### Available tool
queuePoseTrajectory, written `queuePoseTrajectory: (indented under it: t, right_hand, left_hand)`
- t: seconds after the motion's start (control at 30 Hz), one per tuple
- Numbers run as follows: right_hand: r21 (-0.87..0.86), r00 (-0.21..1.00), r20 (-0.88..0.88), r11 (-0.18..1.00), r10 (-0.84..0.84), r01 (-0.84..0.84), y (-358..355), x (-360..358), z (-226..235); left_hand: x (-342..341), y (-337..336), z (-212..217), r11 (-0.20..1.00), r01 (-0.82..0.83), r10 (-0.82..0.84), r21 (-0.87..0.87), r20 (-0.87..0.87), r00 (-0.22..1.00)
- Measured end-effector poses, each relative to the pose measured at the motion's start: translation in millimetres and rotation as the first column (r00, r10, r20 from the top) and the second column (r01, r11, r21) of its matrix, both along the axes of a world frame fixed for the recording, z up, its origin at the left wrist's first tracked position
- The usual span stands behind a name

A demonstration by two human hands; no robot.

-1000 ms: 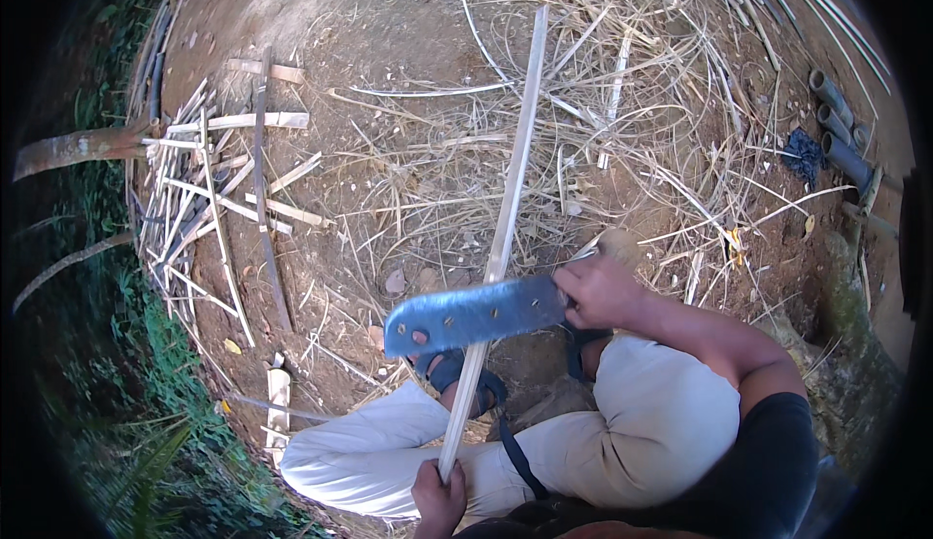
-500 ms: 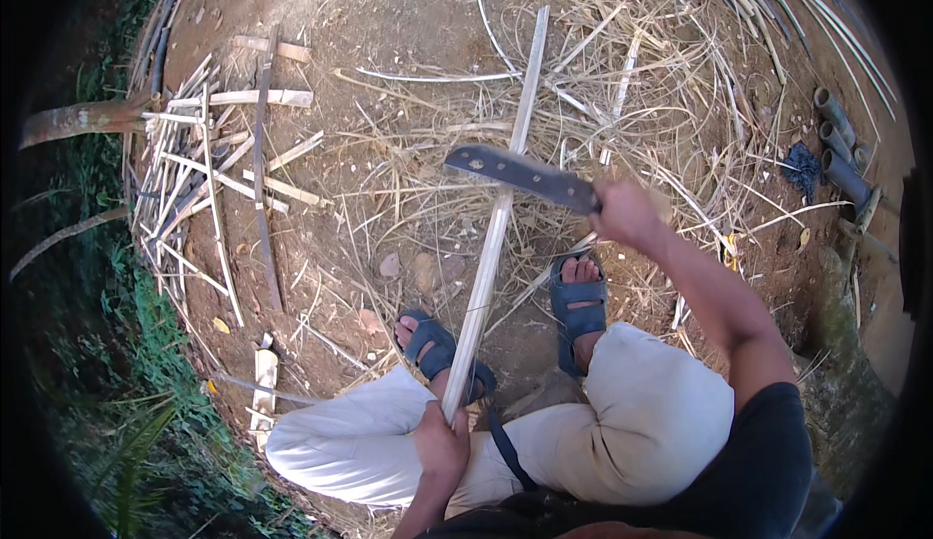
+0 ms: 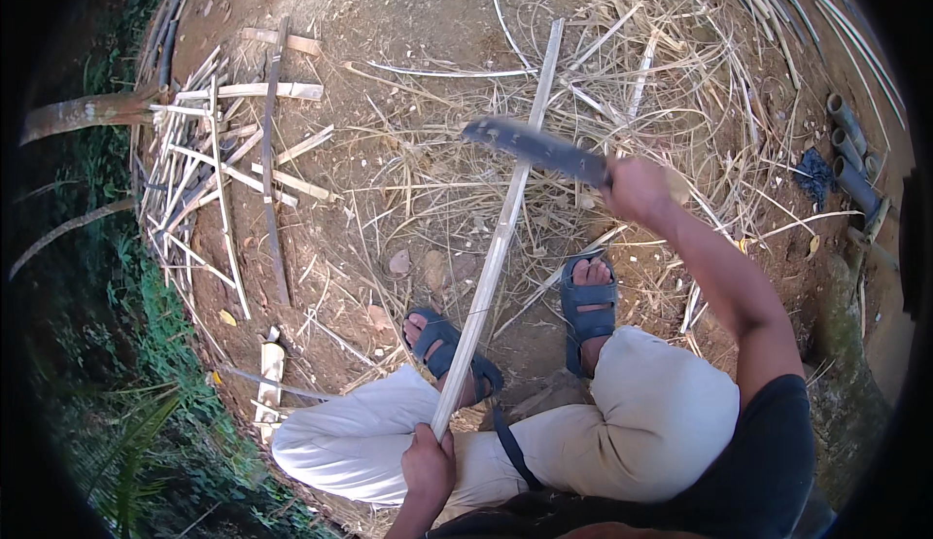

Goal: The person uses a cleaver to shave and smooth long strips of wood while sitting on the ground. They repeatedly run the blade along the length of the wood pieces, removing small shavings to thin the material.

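Note:
A long, pale bamboo strip slants away from my lap over the littered ground. My left hand is closed around its near end, beside my left thigh. In my right hand is the handle of a machete, mostly hidden by the fingers. Its dark, broad blade, with holes along it, lies across the far half of the strip in view and is slightly blurred. Whether the edge touches the bamboo, I cannot tell.
Thin shavings cover the ground ahead and to the right. Split bamboo pieces are heaped at the left, near a long dark strip. Cut bamboo tubes lie at the far right. My sandalled feet flank the strip.
The whole view has shifted slightly. The machete has moved a little along the strip, and my left hand still grips the near end.

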State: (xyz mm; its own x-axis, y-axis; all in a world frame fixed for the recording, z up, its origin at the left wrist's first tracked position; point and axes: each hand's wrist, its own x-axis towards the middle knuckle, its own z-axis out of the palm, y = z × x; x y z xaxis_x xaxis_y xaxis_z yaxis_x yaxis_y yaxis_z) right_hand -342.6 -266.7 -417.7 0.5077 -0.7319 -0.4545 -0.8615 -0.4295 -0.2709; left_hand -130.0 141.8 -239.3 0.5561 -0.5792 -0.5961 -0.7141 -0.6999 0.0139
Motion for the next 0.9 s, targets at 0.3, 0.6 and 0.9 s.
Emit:
queuePoseTrajectory:
  t: [0.3, 0.6, 0.9]
  right_hand:
    - [0.027, 0.939, -0.018, 0.939, -0.343, 0.343, -89.8, -25.4, -53.2]
    - [0.094, 0.915, -0.011, 0.91, -0.404, 0.404, -121.0, -13.7, -73.5]
    - [-0.078, 0.893, 0.126, 0.893, -0.433, 0.444, -119.7, -4.6, -64.9]
  left_hand:
    - [-2.8, 7.8, 20.7, 0.999, -0.032, 0.032, -0.007, -0.04, 0.999]
    - [11.7, 29.6, 19.9, 0.987, -0.066, 0.06, 0.15, 0.039, 0.997]
    - [11.2, 40.1, 15.0, 0.999, -0.018, 0.014, 0.038, 0.095, 0.995]
